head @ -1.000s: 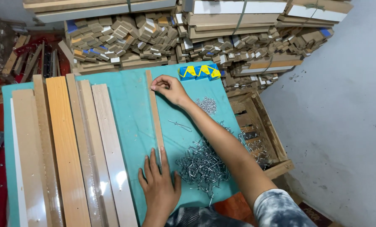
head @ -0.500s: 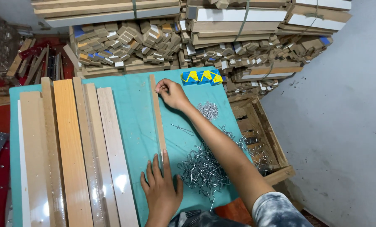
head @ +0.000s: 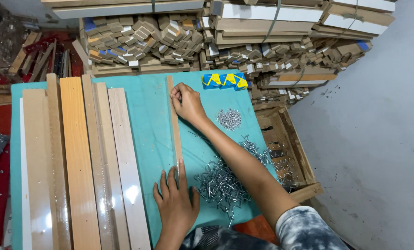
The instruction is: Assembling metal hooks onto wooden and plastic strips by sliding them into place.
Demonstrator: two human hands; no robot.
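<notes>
Here the narrow wooden strip (head: 174, 122) lies lengthwise on the teal bench (head: 147, 106), left hand (head: 177, 203) flat, grip wide, pressing its six o'clock end; right hand (head: 187, 103) pinches its twelve o'clock end. Metal hooks (head: 221, 185) at three o'clock could snag the forearm and scatter.

The tabletop (head: 147, 106) is covered in plain teal. The thin strip (head: 174, 121) on it is pale tan wood. Among the planks (head: 77, 166) at the left, one is warm orange-brown, the others are light beige with faint grain and one edge shows white. The heap of metal hooks (head: 218, 183) is shiny silver-grey. Small boxes (head: 224, 81) at the far edge are blue with yellow marks. The sleeve (head: 304, 229) is tie-dyed grey and white.
</notes>
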